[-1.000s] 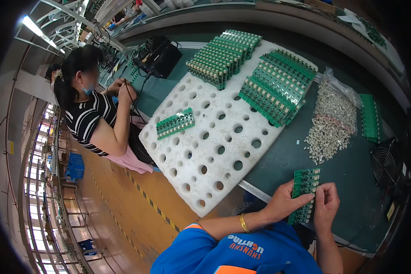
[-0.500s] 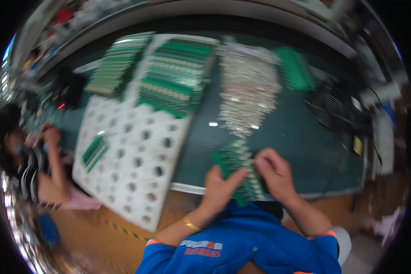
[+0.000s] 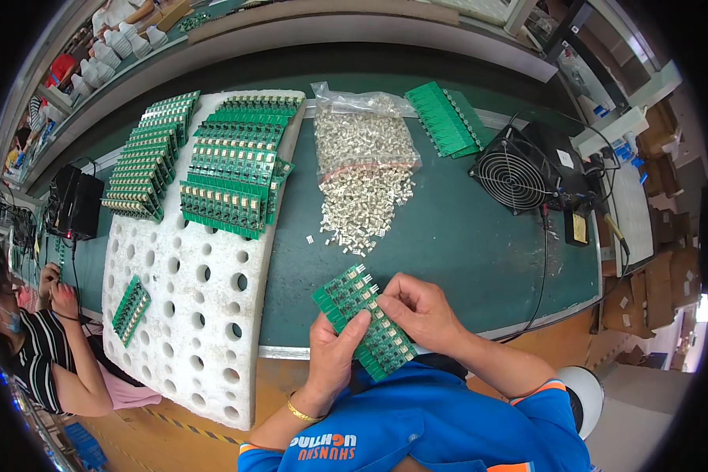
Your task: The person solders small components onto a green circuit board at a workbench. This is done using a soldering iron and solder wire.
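Note:
My left hand (image 3: 334, 346) grips a green circuit board panel (image 3: 389, 346) near the table's front edge, its thumb lying across the face. Small parts cover the panel, and a few white connectors (image 3: 360, 269) stick out at its upper end. At the panel's right edge, my right hand (image 3: 419, 311) has its fingers pinched together against the row of connectors. Whatever is between those fingertips is hidden. Beyond the hands, a heap of small white connectors (image 3: 358, 208) spills from a clear plastic bag (image 3: 366, 134).
A white foam board with holes (image 3: 220, 346) carries stacked circuit boards (image 3: 232, 169) and one separate panel (image 3: 130, 311). Green boards (image 3: 444, 118) lie at the back right, near a black fan (image 3: 513, 181) and a soldering iron (image 3: 615, 228). A co-worker (image 3: 63, 346) sits at left.
The view has shifted and sharpened. My right hand has come from beside the panel to its edge, fingertips now against the connectors. My left hand still holds the panel.

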### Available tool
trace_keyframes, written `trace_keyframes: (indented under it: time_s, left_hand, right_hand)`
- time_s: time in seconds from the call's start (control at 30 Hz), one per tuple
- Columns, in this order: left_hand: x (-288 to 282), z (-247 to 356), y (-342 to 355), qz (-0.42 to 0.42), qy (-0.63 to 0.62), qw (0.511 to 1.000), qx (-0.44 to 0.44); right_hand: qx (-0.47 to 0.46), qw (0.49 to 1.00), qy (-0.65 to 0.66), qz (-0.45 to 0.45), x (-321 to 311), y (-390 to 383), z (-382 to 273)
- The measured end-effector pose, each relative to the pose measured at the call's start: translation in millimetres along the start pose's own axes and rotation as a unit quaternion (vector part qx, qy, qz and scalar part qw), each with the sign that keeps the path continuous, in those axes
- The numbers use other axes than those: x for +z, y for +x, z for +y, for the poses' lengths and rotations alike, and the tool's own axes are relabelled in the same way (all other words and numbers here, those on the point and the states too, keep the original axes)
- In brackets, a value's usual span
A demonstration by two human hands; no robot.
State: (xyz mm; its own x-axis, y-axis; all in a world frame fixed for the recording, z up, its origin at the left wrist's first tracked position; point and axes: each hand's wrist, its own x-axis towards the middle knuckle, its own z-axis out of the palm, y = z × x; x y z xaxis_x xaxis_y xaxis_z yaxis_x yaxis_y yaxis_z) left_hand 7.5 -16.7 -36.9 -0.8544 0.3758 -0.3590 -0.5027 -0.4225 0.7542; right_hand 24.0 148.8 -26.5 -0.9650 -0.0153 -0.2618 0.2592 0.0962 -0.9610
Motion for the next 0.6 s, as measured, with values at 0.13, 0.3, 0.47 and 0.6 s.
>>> trace_keyframes:
  time_s: [0.13,0.3,0.47,0.6]
  left_hand:
    - [-2.1,-1.3,0.3,-0.008,0.018,1.0,0.003]
    - [-4.8,6.5,2.1,-0.003,0.033,0.999,0.024]
    - [-5.1,20.5,2.0,0.036,-0.051,0.998,-0.033]
    - [-6.6,7.3,7.8,-0.013,-0.047,0.998,-0.049]
  right_hand:
    - [-0.036,0.999,0.002,0.015,2.5,-2.2,1.1]
    - [-0.022,0.999,-0.014,-0.03,-7.2,14.4,-8.0]
    - [-0.149,0.964,-0.203,0.081,-18.2,54.1,-24.7]
    - [-0.197,0.902,-0.376,0.081,-18.7,65.6,-21.3]
